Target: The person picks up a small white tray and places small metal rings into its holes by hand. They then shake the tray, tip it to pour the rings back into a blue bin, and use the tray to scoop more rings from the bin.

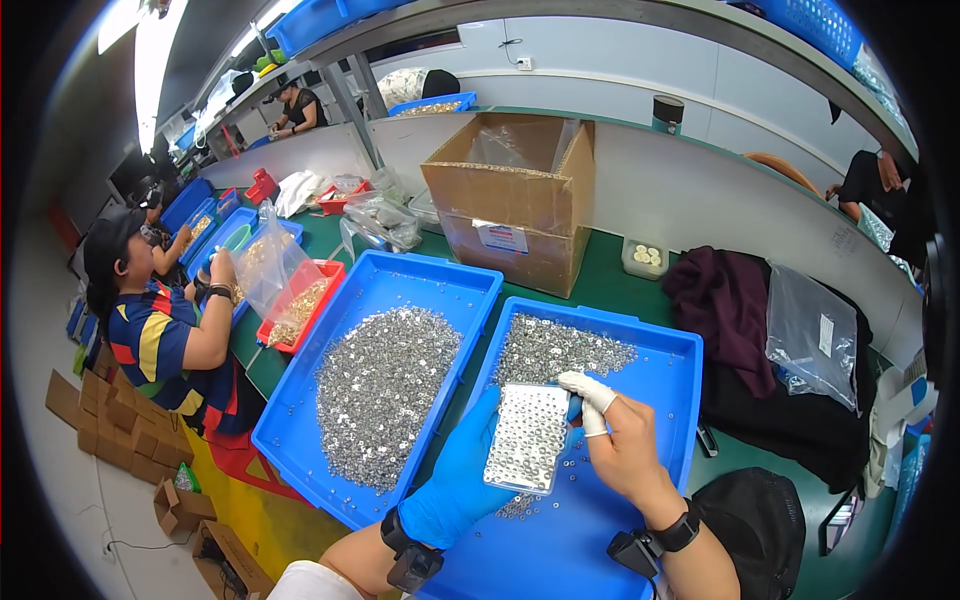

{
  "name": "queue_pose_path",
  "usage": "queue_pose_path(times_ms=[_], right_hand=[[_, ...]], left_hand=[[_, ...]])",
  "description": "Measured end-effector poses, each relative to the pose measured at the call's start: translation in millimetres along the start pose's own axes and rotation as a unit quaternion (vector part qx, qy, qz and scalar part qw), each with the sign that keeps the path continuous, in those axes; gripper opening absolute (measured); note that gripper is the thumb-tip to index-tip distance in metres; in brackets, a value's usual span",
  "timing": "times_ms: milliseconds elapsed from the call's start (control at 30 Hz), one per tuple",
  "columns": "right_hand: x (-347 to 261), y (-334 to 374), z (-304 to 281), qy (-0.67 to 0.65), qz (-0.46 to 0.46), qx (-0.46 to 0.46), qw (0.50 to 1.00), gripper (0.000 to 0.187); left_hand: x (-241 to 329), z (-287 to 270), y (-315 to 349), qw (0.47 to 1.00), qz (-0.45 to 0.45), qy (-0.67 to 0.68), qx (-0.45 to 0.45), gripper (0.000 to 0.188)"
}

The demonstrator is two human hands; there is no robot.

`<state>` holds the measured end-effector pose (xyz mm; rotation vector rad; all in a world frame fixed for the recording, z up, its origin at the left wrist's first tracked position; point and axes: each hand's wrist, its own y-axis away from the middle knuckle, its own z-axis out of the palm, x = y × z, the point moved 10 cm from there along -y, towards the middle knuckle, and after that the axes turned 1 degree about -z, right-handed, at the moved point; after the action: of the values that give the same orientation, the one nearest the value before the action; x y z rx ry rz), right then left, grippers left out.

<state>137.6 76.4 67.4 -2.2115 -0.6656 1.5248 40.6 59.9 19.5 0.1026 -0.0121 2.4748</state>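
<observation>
My left hand (455, 480), in a blue glove, grips a small clear rectangular tray (527, 437) from its left side and underneath. Blue glove fingertips show past its right edge. Many small shiny metal pieces fill the tray. My right hand (625, 435) has white covers on two fingers, which are bent against the tray's upper right corner; its thumb is hidden. Both hands are above a large blue bin (640, 480), where small ring-shaped metal pieces (555, 350) are heaped at the far end and a few lie scattered below the tray.
A second blue bin (470, 275) on the left holds a broad heap of similar pieces. Behind stand a cardboard box (510, 195) and a small clear container (645, 258). Dark clothing (720, 310) and a plastic bag (815, 330) lie right. A co-worker (165, 330) handles a bag at left.
</observation>
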Motion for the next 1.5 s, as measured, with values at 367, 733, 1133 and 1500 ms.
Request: queue_pose_path(times_ms=[367, 733, 1133, 1500], right_hand=[[1, -1, 0, 0.019, 0.020, -0.006, 1.000, 0.034], [2, 0, 2, 0.032, 0.022, -0.015, 0.999, 0.031], [2, 0, 1, 0.018, 0.018, -0.005, 1.000, 0.034], [6, 2, 2, 0.021, 0.023, -0.004, 1.000, 0.034]], left_hand=[[-4, -5, 1, 0.999, -0.019, 0.045, 0.012, 0.050], [-6, 3, 1, 0.999, -0.023, 0.036, -0.027, 0.051], [-2, -4, 3, 0.996, 0.003, -0.056, 0.070, 0.048], [5, -15, 9, 0.963, 0.028, -0.172, 0.207, 0.051]])
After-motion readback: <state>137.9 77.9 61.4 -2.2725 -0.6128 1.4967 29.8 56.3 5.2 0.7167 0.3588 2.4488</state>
